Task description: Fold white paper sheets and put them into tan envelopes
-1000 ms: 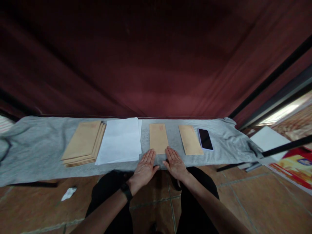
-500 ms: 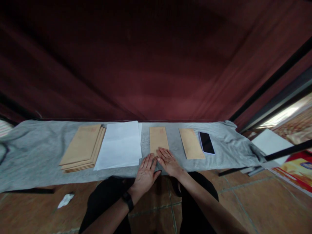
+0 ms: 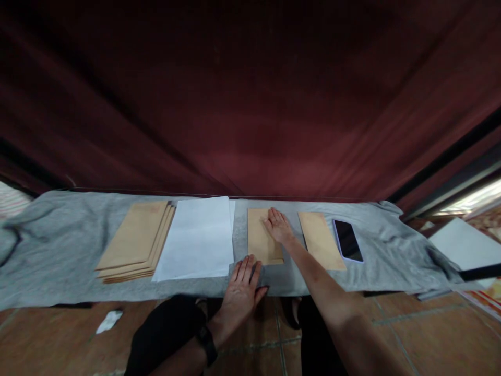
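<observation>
1. Gray-draped table [image 3: 50, 245] carries white paper [image 3: 195, 240], near its front edge.
2. Kraft envelope [image 3: 257, 237] lies mid-table, between front and back edges.
3. Left hand [image 3: 240, 290], grasping nothing, rests at the front edge.
4. Right hand [image 3: 279, 227], unclenched, lies flat on the envelope.

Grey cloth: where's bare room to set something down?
The cloth is bare, though wrinkled, left of the envelope stack and right of the phone. The middle is crowded: white paper, the envelope under the right hand, another envelope close to the phone, narrow strips between.
</observation>
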A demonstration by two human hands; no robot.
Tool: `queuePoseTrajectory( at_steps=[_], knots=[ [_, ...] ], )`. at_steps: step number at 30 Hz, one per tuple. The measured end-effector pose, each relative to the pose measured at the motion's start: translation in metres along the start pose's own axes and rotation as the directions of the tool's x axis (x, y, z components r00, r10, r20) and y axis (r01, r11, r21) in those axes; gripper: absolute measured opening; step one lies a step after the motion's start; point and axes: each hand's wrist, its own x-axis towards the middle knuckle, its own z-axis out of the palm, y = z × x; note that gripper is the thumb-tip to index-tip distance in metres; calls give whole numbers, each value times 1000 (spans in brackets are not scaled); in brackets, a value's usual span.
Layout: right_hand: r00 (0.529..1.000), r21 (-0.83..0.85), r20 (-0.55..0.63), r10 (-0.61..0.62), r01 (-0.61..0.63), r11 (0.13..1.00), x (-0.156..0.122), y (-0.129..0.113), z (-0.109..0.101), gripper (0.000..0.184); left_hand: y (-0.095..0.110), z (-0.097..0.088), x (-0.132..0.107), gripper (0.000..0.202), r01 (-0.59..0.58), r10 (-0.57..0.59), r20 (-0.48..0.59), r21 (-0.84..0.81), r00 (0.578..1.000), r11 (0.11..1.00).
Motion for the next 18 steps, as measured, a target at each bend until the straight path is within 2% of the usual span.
queuePoseTrajectory(
  at_steps=[3, 6, 12, 18],
  knots=[
    [1000, -18, -17, 12, -13, 1000, 6, 0, 3, 59, 0, 2, 0, 61, 0, 0, 4, 12, 1000, 1000],
    [999, -16, -35, -3, 2, 1000, -3, -2, 5, 61, 2, -1, 1, 61, 4, -4, 6, 9, 1000, 1000],
    [996, -15, -54, -77, 77, 997, -53, -3, 2, 61, 7, -11, 3, 58, 30, -30, 19, -24, 999, 999],
    [989, 7, -1, -145, 145, 989, -100, -11, -16, 60, 7, -9, 2, 55, 38, -37, 7, -44, 999, 998]
  ],
)
